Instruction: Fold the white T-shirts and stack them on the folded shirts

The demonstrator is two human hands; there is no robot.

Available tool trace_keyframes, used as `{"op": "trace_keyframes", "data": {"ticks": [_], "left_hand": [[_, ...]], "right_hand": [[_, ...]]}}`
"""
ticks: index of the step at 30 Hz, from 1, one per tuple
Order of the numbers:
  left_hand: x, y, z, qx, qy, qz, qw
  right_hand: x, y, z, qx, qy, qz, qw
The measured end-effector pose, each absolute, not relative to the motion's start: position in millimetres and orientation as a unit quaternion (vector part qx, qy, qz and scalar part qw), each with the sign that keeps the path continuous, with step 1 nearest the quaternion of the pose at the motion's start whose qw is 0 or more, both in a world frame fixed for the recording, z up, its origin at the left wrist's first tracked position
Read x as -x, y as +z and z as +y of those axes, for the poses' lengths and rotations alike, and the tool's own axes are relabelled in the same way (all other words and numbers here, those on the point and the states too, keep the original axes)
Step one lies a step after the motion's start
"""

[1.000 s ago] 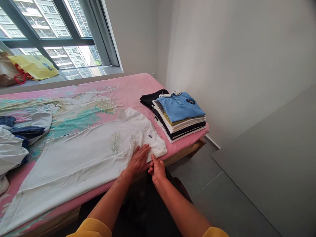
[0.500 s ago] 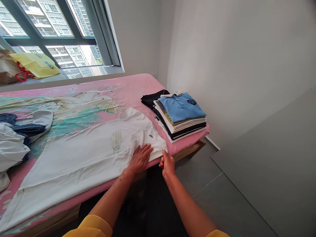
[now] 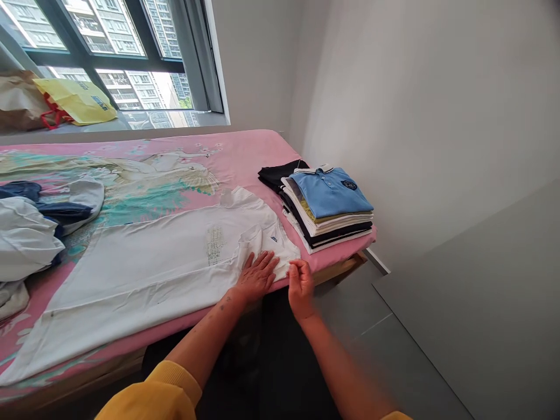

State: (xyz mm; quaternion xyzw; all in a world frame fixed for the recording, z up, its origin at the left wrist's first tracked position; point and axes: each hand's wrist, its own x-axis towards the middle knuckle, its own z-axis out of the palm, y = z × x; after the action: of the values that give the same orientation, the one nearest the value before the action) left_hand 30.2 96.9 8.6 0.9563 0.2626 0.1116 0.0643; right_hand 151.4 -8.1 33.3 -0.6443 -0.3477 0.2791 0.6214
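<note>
A white shirt lies spread flat on the pink bed sheet, with its collar end toward the right. My left hand rests flat on the shirt near the collar, fingers stretched out. Just right of it, my right hand pinches the shirt's edge at the bed's front edge, fingers curled. Both sleeves are yellow.
A stack of folded shirts with a light blue polo on top sits at the bed's right end by the wall. A heap of unfolded clothes lies at the left. Yellow and brown bags rest on the window sill. Grey floor lies to the right.
My right hand moved right along the shirt's near edge, then up to pinch the corner by the collar. My left hand stayed pressed on the shirt. The view shifted slightly.
</note>
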Motion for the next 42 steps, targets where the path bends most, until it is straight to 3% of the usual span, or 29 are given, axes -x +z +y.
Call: {"op": "trace_keyframes", "data": {"ticks": [4, 7, 9, 14, 19, 25, 28, 31, 36, 42], "left_hand": [[-12.7, 20.5, 90.0, -0.96, 0.12, 0.249, 0.054], [25.3, 22.3, 86.5, -0.953, 0.136, 0.27, 0.017], [56.6, 19.8, 86.9, -0.938, 0.132, 0.319, -0.001], [96.1, 23.6, 98.0, -0.89, 0.13, 0.437, 0.015], [59.9, 35.5, 122.5, -0.858, 0.197, 0.471, 0.062], [35.7, 25.1, 141.5, -0.782, 0.29, 0.541, 0.105], [35.4, 30.9, 134.5, -0.841, 0.316, 0.435, 0.063], [33.5, 40.0, 127.5, -0.914, 0.249, 0.318, 0.031], [39.6, 29.4, 132.2, -0.858, 0.188, 0.477, 0.044], [47.1, 13.7, 134.1, -0.852, 0.194, 0.484, 0.042]], "right_hand": [[-151.3, 25.1, 7.5, 0.63, 0.106, -0.637, 0.431], [-164.9, 1.0, 14.2, 0.676, 0.031, -0.682, 0.278], [-169.9, -7.7, 15.0, 0.694, 0.012, -0.683, 0.229], [-153.7, 12.0, 17.2, 0.675, -0.015, -0.681, 0.284], [-142.2, 19.8, 33.6, 0.582, 0.028, -0.737, 0.343], [-164.6, 10.8, 51.7, 0.618, 0.055, -0.693, 0.367], [-169.9, 19.5, 65.7, 0.664, 0.023, -0.661, 0.347], [-171.7, 24.0, 86.3, 0.721, 0.007, -0.625, 0.298], [-179.2, 13.9, 110.1, 0.776, 0.009, -0.59, 0.225], [-181.8, 12.8, 110.7, 0.765, -0.003, -0.594, 0.25]]}}
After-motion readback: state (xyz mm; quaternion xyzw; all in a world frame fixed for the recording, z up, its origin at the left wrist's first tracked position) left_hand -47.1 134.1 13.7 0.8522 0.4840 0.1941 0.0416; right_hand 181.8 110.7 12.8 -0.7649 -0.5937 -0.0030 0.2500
